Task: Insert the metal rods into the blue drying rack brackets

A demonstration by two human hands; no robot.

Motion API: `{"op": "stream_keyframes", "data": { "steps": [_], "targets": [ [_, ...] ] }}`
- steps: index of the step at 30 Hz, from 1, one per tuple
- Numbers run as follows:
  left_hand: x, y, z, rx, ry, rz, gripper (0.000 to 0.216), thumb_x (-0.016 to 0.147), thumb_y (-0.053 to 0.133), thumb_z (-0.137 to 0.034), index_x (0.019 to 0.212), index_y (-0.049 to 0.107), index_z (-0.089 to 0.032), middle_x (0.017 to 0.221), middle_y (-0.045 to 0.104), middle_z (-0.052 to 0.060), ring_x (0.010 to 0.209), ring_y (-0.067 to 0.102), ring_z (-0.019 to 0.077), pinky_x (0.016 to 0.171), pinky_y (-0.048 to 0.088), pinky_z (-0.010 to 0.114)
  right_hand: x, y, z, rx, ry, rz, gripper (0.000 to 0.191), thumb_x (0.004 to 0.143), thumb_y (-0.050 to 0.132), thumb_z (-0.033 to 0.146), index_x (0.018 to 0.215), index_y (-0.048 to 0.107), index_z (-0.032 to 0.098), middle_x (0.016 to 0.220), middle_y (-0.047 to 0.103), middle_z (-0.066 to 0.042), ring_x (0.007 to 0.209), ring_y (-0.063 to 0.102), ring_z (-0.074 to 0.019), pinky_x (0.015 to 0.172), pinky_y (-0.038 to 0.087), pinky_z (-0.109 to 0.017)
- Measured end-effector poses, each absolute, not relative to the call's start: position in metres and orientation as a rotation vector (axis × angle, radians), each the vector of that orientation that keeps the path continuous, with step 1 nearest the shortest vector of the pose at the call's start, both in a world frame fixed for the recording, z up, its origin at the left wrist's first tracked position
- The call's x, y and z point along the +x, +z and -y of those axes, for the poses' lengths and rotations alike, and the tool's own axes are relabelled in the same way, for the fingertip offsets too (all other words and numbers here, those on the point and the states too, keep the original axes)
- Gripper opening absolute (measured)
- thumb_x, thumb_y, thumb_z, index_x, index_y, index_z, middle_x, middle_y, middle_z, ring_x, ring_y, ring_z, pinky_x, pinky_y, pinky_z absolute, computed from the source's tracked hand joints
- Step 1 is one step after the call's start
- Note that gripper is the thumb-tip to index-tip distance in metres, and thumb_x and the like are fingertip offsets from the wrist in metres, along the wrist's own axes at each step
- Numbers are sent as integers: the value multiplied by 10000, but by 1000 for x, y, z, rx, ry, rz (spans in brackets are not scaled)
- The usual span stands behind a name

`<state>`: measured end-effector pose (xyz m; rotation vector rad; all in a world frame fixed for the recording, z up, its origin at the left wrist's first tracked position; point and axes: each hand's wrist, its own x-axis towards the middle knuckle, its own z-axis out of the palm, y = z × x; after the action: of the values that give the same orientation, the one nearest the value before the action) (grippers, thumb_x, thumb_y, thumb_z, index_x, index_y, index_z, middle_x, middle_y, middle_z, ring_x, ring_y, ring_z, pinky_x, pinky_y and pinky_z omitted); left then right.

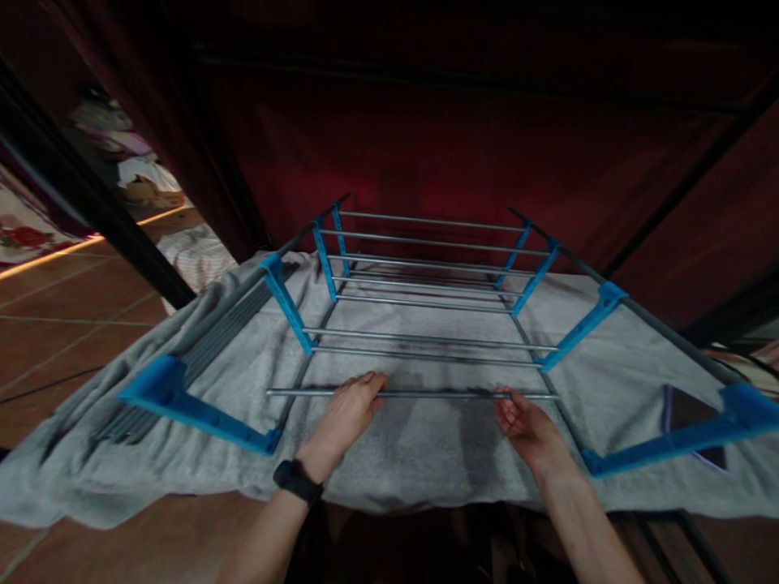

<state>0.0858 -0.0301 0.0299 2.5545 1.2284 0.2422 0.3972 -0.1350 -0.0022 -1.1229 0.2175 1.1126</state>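
With our left hand (353, 407) curled over the loose metal rod (438, 395) and the fingertips of our right hand (524, 423) pinching it nearer its other end, we hold it crosswise above the grey cloth (395, 474), between the nearest blue brackets, left (213, 423) and right (660, 444), and the fitted rungs (426, 358) behind. To handle it well, we should keep the grip light and both ends level, parallel to those rungs, so that neither end knocks the frame.
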Motion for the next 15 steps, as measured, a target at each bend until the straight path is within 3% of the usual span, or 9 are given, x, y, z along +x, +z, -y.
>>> {"op": "stream_keyframes", "data": {
  "steps": [15],
  "targets": [
    [101, 24, 47, 2769, 161, -1084, 181, 1022, 476, -232, 1087, 641, -194, 1078, 706, 68, 961, 683, 208, 931, 495, 360, 412, -17, 136, -1212, 1125, -194, 217, 944, 501, 55, 858, 661, 174, 816, 716, -9, 693, 701, -104, 647, 636, -221]
  ]
}}
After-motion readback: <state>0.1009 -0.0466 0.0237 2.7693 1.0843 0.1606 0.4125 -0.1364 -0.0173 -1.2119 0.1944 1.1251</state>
